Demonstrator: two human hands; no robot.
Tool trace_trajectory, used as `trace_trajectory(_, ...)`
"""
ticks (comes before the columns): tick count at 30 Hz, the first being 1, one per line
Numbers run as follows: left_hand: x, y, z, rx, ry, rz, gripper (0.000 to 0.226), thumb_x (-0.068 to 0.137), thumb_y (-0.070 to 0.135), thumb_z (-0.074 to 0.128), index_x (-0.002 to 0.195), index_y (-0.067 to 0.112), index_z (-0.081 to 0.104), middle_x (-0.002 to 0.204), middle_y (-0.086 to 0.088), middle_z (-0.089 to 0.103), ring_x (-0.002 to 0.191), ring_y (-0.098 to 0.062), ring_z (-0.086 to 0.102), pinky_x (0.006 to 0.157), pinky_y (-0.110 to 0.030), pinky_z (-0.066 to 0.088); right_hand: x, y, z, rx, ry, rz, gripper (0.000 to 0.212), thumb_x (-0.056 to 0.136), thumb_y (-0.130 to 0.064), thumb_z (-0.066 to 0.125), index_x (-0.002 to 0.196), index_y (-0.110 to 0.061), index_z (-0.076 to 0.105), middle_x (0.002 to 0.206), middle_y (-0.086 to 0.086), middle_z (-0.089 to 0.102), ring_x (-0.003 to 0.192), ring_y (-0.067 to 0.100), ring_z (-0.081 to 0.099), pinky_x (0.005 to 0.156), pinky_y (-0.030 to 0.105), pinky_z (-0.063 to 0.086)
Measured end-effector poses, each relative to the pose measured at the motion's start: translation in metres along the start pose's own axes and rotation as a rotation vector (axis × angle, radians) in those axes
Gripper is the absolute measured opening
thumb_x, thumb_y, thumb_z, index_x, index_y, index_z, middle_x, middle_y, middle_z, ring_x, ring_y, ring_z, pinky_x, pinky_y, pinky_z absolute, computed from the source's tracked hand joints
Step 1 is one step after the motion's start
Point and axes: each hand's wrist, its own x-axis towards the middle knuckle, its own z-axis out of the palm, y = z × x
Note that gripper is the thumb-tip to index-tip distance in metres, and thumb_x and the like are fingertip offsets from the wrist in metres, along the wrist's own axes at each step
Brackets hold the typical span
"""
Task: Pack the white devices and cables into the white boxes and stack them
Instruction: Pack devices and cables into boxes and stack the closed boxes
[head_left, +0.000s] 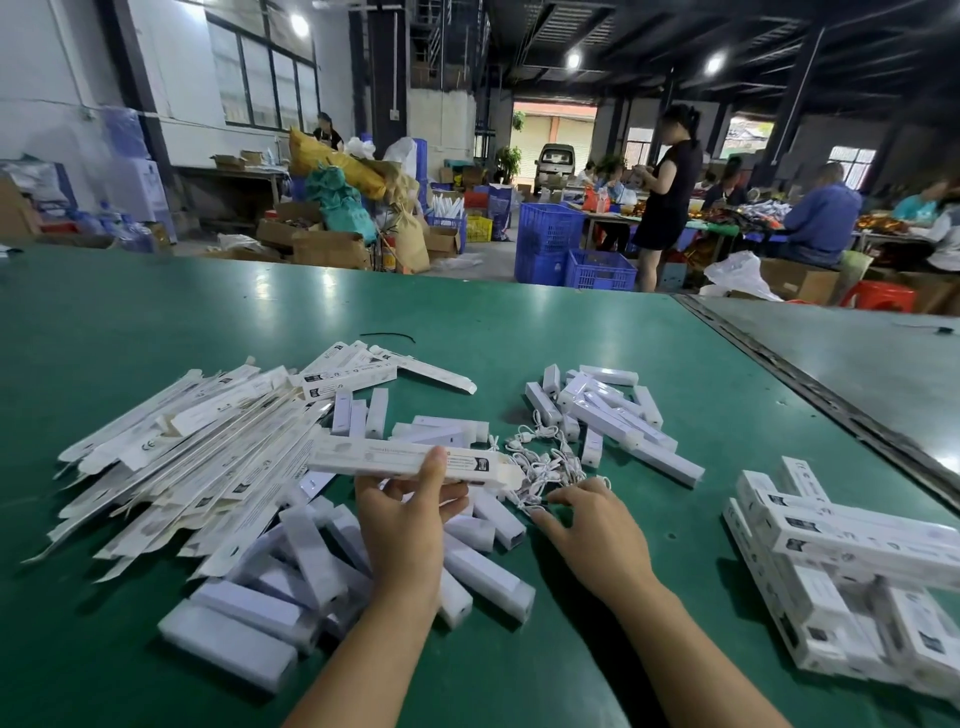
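The green table (156, 322) carries everything, with a seam running down its right side. The largest heap is the flat boxes (182, 452), unfolded white sleeves fanned across the left half. Their long axes mostly slant from the near left edge up toward the far middle. A CE mark reads on one of them, and the rest of the print is too small to read. At the near right corner stands the stack (841, 561) of closed white boxes in crossed layers, some lying along the right edge and some across it. Each shows a small black square label whose writing cannot be made out. White devices (311, 561), long blocks, lie jumbled near the near edge under the left forearm. A second cluster sits past the middle of the table, angled toward the right edge. The box (395, 460) in work is held just above the middle of the table. Its long axis runs left to right, about parallel to the near edge, and its open flap end points right at the cables. It carries lines of fine print and a black label near that end, all illegible. The left hand (410, 525) grips it, thumb on the top face and fingers curled beneath. The right hand (587, 525) is bent over the cables (540, 467), thumb and forefinger pinching a strand at the tangle's near side. A thin black tie (387, 336) lies toward the far edge.
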Motion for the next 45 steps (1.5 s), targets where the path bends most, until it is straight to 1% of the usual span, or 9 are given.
trace_trajectory(7, 0.004, -0.001, 0.000, -0.006, 0.031, -0.008, 0.035, 0.089, 0.011, 0.072, 0.119, 0.004, 0.055, 0.097, -0.017, 0.073, 0.064, -0.027, 0.074, 0.054, -0.029, 0.058, -0.003, -0.004, -0.005, 0.099, 0.021, -0.033, 0.014, 0.086, -0.036, 0.068, 0.083, -0.023, 0.071, 0.085, -0.010, 0.064, 0.086, 0.013, 0.061, 0.074, 0.030, 0.051)
trace_trajectory(11, 0.006, 0.000, -0.002, -0.016, 0.035, -0.008, 0.035, 0.089, 0.011, 0.072, 0.119, 0.006, 0.056, 0.095, -0.015, 0.075, 0.063, -0.027, 0.073, 0.054, -0.029, 0.058, -0.004, -0.004, -0.014, 0.263, 0.131, -0.012, 0.016, 0.077, -0.020, 0.071, 0.067, -0.018, 0.059, 0.076, -0.008, 0.061, 0.072, 0.011, 0.056, 0.062, 0.019, 0.043)
trace_trajectory(14, 0.006, 0.001, -0.002, -0.022, 0.035, -0.018, 0.035, 0.089, 0.012, 0.072, 0.120, 0.008, 0.056, 0.088, -0.006, 0.076, 0.064, -0.026, 0.074, 0.054, -0.027, 0.057, -0.005, 0.000, -0.021, 0.270, 0.134, -0.132, 0.024, 0.075, -0.013, 0.072, 0.061, -0.015, 0.053, 0.094, -0.011, 0.059, 0.084, 0.009, 0.057, 0.070, 0.007, 0.038)
trace_trajectory(18, 0.006, 0.002, -0.002, -0.022, 0.040, -0.029, 0.036, 0.089, 0.013, 0.072, 0.121, 0.009, 0.056, 0.088, -0.004, 0.077, 0.065, -0.026, 0.074, 0.054, -0.027, 0.057, -0.007, 0.005, -0.029, 0.242, -0.171, -0.315, 0.030, 0.073, -0.014, 0.073, 0.056, -0.025, 0.051, 0.116, -0.018, 0.058, 0.100, 0.000, 0.059, 0.081, 0.014, 0.045)
trace_trajectory(21, 0.007, 0.002, -0.003, -0.022, 0.046, -0.033, 0.035, 0.089, 0.013, 0.072, 0.120, 0.008, 0.056, 0.087, -0.003, 0.077, 0.065, -0.026, 0.074, 0.054, -0.028, 0.058, -0.007, 0.008, -0.029, 0.157, -0.310, -0.363, 0.023, 0.075, -0.025, 0.074, 0.059, -0.028, 0.057, 0.123, -0.023, 0.055, 0.102, -0.009, 0.056, 0.083, 0.012, 0.046)
trace_trajectory(26, 0.008, 0.002, -0.003, -0.023, 0.057, -0.039, 0.036, 0.089, 0.013, 0.073, 0.121, 0.008, 0.056, 0.089, -0.005, 0.076, 0.065, -0.025, 0.074, 0.054, -0.028, 0.058, -0.008, 0.010, -0.029, 0.261, -0.290, -0.360, 0.020, 0.072, -0.043, 0.082, 0.074, -0.038, 0.062, 0.117, -0.024, 0.052, 0.094, -0.004, 0.060, 0.081, 0.019, 0.050)
trace_trajectory(30, 0.007, 0.002, -0.003, -0.023, 0.048, -0.037, 0.035, 0.089, 0.013, 0.073, 0.120, 0.008, 0.056, 0.085, -0.001, 0.077, 0.063, -0.024, 0.074, 0.053, -0.027, 0.057, -0.006, 0.014, -0.031, 0.167, -0.244, -0.304, 0.049, 0.060, -0.064, 0.080, 0.092, -0.039, 0.054, 0.101, -0.020, 0.051, 0.082, -0.002, 0.048, 0.067, 0.014, 0.037)
trace_trajectory(33, 0.008, 0.002, -0.003, -0.019, 0.043, -0.039, 0.036, 0.089, 0.013, 0.072, 0.120, 0.008, 0.056, 0.083, 0.000, 0.077, 0.063, -0.023, 0.074, 0.053, -0.026, 0.057, -0.005, 0.013, -0.027, 0.123, -0.270, -0.252, 0.062, 0.058, -0.073, 0.075, 0.105, -0.041, 0.053, 0.108, -0.018, 0.050, 0.094, 0.002, 0.050, 0.080, 0.019, 0.042)
trace_trajectory(45, 0.008, 0.002, -0.004, -0.016, 0.048, -0.049, 0.030, 0.089, 0.014, 0.073, 0.114, 0.011, 0.058, 0.084, -0.004, 0.077, 0.065, -0.024, 0.074, 0.054, -0.028, 0.057, -0.010, -0.004, -0.019, -0.023, -0.243, -0.279, 0.046, 0.071, -0.061, 0.072, 0.105, -0.030, 0.069, 0.109, -0.009, 0.052, 0.093, 0.007, 0.047, 0.082, 0.017, 0.039)
